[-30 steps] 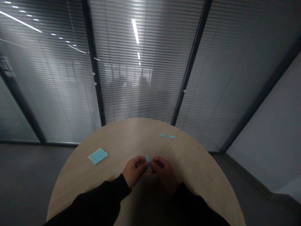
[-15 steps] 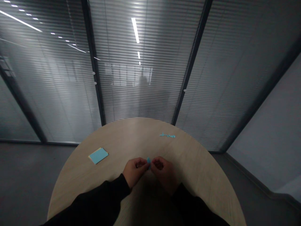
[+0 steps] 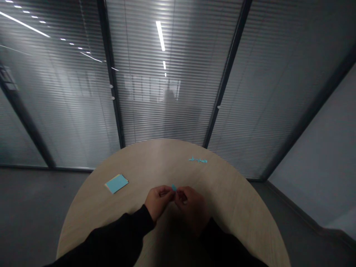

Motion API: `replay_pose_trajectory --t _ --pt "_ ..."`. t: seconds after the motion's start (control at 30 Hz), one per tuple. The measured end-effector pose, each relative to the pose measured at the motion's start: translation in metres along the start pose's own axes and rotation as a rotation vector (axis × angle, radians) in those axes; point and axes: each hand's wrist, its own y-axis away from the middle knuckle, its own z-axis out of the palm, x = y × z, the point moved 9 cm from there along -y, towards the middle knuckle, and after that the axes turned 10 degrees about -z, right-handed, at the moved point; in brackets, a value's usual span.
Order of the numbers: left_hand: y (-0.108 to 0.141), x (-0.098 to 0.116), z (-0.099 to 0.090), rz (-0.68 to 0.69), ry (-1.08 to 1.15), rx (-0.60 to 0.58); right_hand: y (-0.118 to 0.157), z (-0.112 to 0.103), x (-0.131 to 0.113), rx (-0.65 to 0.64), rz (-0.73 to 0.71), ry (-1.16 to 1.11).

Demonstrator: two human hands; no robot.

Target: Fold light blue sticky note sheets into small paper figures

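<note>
1. A small scrap of pale blue paper (image 3: 174, 187) stands up between the two hands, above the middle of the table's near side, with its lower part hidden by the fingertips. We judge it very light, soft and easily creased or torn, with little grip of its own, so we would take it by an edge, between fingertips, with gentle pressure.
2. The left hand (image 3: 159, 202) and the right hand (image 3: 191, 208) are curled and close together, their fingertips pinching the scrap from either side. We see no wide opening in either hand.
3. The black sleeves (image 3: 111, 237) cover both forearms and look matte and soft.
4. Up and to the left of the hands lies a neat rectangular stack of blue paper (image 3: 116, 184), with a pale yellowish edge showing beneath its top sheet. It looks flat and thin, with clean, straight sides.
5. Toward the far rim lies a ragged, narrow strip of torn blue paper (image 3: 198, 160), well apart from the hands, its outline irregular and wispy.
6. Everything rests on a round, pale wood-grain table (image 3: 155, 163) with a smooth, matte top. Beyond it stands a glass partition with slatted blinds (image 3: 164, 111), its dark metal frames running upright
</note>
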Motion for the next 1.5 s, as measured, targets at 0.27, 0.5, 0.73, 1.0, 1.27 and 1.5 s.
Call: replay_pose_trajectory --t 0.27,0.5,0.73,1.0,1.27,1.5 --pt "-0.001 -0.001 0.000 -0.020 0.067 -0.007 -0.003 -0.004 -0.002 -0.028 0.020 -0.054" --pt "0.005 0.006 0.004 0.002 -0.058 -0.003 0.001 0.005 0.023 -0.045 0.244 -0.330" --pt "0.006 0.009 0.007 0.041 -0.161 -0.024 0.006 0.016 0.038 -0.057 0.367 -0.597" --pt "0.007 0.009 0.008 0.026 -0.193 -0.036 0.005 0.016 0.031 -0.096 0.342 -0.620" --pt "0.006 0.004 0.009 0.072 -0.327 -0.027 0.001 0.012 0.030 -0.133 0.234 -0.577" --pt "0.007 0.007 0.012 0.129 -0.413 -0.064 0.002 0.012 0.036 -0.156 0.269 -0.559"
